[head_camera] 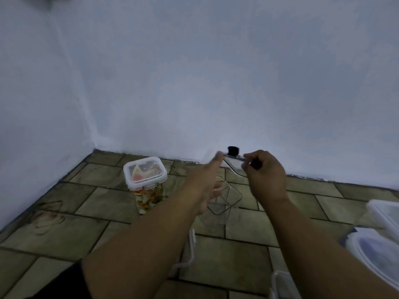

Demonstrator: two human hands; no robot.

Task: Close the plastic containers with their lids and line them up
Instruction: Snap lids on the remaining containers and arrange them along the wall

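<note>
Plastic: 1 closed container (145, 175) centre-left, 1 open container (224, 200) mid-frame, 1 lid (234, 162) pinched by right hand (265, 175), left hand (203, 186) index touching lid, grip unclear

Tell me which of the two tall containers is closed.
The left container, with colourful contents. The empty container beside it is open, its lid held above.

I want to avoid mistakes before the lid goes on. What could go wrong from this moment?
1. The lid is held only by its edges between the left hand and the right hand; it could slip and drop.
2. The open container below looks empty and light; a push off centre might tip it.
3. The closed container stands close by on the left and could be knocked.
</note>
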